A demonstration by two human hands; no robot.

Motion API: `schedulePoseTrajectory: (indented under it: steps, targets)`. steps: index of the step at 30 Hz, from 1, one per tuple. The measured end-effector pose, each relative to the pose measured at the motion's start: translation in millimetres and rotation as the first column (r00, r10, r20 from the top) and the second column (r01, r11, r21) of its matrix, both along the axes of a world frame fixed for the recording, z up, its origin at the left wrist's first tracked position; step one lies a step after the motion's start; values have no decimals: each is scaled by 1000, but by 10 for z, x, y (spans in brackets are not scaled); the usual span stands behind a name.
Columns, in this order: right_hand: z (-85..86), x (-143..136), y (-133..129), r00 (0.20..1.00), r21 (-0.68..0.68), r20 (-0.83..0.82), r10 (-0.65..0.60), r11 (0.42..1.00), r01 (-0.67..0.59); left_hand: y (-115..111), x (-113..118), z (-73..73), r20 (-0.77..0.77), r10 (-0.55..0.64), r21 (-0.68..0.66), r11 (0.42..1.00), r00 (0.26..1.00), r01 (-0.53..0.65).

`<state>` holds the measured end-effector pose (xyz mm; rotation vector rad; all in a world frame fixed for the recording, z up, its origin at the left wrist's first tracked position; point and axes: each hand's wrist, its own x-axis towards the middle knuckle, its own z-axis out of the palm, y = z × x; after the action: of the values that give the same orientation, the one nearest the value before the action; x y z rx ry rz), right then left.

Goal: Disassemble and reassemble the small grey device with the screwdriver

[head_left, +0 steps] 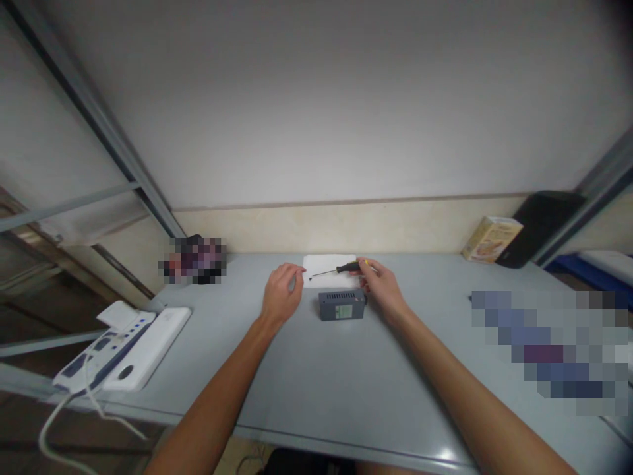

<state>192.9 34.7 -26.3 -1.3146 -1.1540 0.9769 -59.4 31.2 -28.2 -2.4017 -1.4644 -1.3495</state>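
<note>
My right hand [380, 285] grips a screwdriver [349, 266] by its black and yellow handle. Its thin shaft points left over a sheet of white paper [329, 262]. A tiny dark speck [310, 279] shows by the shaft's tip, too small to name. To the left of the paper is my left hand [285, 288], its thumb and fingers drawn together; whatever they may pinch is hidden. Between my hands, in front of the paper, a dark grey box [342, 305] with vent slots and a pale green label stands on the table, close to my right fingers.
On the grey table [306, 389], a power strip [106, 346] with cables lies beside a white flat device [153, 353] at left. A yellow carton [493, 239] leans by a black panel [539, 224] at back right. Blurred items lie at both sides. A wall [321, 132] closes off the back.
</note>
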Motion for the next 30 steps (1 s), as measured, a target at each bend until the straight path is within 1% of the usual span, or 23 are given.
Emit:
schedulePoseTrajectory:
  steps: [5,8,12,19,24,27,30]
  targets:
    - [-12,10,-8,1000,-2,8,-2,1000,2,86,-13,-163,-174,-6,-143,990,985,-20]
    - [1,4,-18,1000,-22,16,4,1000,-4,121,-50,-237,-218,-12,-191,981,976,-31]
    - [0,-9,-15,1000,-16,8,16,1000,-16,132,-71,-274,-266,-13,-215,976,964,-46]
    - [-32,-12,1,1000,-28,-8,25,999,-26,118,-60,-262,-270,-7,-218,974,963,-54]
    - [-28,19,20,1000,-16,-24,5,1000,-5,122,-63,-265,-269,-6,-219,974,963,-55]
    - [3,64,32,999,-9,-51,-7,1000,7,137,-67,-275,-229,-6,-209,977,973,-43]
    - [64,94,17,997,-5,-76,16,1000,-17,149,-67,-270,-169,4,-165,986,986,-33]
